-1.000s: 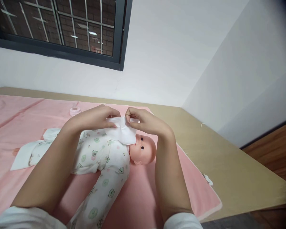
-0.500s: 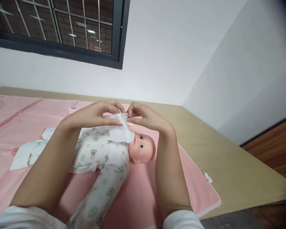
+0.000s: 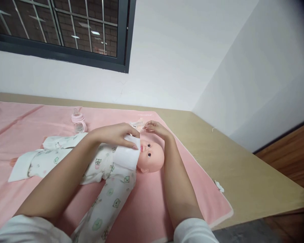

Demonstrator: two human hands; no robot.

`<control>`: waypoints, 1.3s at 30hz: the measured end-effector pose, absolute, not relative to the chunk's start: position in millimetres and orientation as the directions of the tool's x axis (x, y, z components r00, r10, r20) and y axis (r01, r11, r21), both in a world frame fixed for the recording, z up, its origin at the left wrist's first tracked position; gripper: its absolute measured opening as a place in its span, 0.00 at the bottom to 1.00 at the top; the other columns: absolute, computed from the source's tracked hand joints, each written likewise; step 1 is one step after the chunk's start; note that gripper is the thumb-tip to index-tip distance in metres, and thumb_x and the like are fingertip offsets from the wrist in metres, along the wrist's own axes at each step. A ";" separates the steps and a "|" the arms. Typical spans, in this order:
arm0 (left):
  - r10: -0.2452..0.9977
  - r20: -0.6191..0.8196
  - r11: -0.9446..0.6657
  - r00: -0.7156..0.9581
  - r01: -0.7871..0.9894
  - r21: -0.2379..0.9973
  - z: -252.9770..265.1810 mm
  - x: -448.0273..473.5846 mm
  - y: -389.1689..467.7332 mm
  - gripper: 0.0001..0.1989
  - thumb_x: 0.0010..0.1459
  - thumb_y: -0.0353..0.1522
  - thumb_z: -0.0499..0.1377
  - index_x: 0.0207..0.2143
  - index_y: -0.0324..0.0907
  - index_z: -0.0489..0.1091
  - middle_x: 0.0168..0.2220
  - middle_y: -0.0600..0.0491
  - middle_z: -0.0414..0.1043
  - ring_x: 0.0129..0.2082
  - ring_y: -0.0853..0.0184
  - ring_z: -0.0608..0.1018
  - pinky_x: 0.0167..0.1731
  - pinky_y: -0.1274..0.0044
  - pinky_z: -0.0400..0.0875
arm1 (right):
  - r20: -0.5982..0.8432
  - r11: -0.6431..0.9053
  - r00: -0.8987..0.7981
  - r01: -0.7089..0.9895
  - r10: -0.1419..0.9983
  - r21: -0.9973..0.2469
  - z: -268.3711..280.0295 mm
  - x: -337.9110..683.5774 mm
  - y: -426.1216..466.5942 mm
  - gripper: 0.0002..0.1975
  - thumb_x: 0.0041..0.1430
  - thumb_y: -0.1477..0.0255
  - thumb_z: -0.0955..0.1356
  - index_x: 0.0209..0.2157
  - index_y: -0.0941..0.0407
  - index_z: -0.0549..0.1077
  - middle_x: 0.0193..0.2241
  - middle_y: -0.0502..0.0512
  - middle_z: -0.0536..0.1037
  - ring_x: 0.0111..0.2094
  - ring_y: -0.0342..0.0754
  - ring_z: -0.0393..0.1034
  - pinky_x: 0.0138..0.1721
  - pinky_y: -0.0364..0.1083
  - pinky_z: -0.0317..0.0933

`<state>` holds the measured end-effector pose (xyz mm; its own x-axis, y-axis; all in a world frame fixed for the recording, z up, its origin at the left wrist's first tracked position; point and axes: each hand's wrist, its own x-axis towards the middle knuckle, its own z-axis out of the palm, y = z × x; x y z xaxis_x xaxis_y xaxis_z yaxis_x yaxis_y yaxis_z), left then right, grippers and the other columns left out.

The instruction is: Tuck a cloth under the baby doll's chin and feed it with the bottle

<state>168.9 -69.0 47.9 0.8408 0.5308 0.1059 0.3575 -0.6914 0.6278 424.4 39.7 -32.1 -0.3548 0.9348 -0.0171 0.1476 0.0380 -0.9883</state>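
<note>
A baby doll [image 3: 153, 157] in white pyjamas with green bear prints lies on its back, its head to the right. Spread across its upper chest, just below the mouth, is a folded white cloth [image 3: 125, 157]. My left hand [image 3: 120, 135] grips that cloth's far edge, thumb on top and fingers bent over the far side. Beyond the doll's head, my right hand [image 3: 155, 128] has its fingertips pinched together; a thin pale strand shows at them, too fine to name. Close to those fingertips lies a small printed packet [image 3: 138, 125].
A pink blanket [image 3: 147, 206] covers much of the wooden tabletop [image 3: 233, 168]. A pink baby bottle [image 3: 78, 120] stands beyond the doll's legs. On the blanket's right edge sits a small white item [image 3: 219, 186]. Behind are a white wall and a barred window [image 3: 91, 30].
The white cloth has come down from its raised, bunched position and lies flat on the doll's chest. My hands have moved apart and lower, the right one rightward. The bottle and packet show more.
</note>
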 end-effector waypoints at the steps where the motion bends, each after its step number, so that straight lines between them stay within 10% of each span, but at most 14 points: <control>1: 0.535 0.097 -0.699 0.839 0.376 0.607 44.9 171.7 -67.4 0.09 0.59 0.36 0.60 0.35 0.38 0.74 0.33 0.54 0.74 0.33 0.68 0.73 0.34 0.79 0.64 | -0.050 -0.012 -0.337 0.113 0.940 -0.994 -45.2 426.8 43.5 0.09 0.49 0.74 0.75 0.32 0.57 0.72 0.34 0.55 0.81 0.36 0.45 0.76 0.50 0.49 0.67; 39: 0.667 0.067 -0.713 0.742 0.609 0.348 35.1 184.5 -68.2 0.04 0.56 0.28 0.54 0.30 0.40 0.67 0.29 0.55 0.71 0.28 0.67 0.70 0.27 0.78 0.56 | -0.096 -0.107 -0.112 -0.096 0.989 -0.990 -106.5 439.9 68.2 0.04 0.57 0.79 0.71 0.30 0.57 0.75 0.32 0.55 0.82 0.35 0.43 0.78 0.47 0.43 0.73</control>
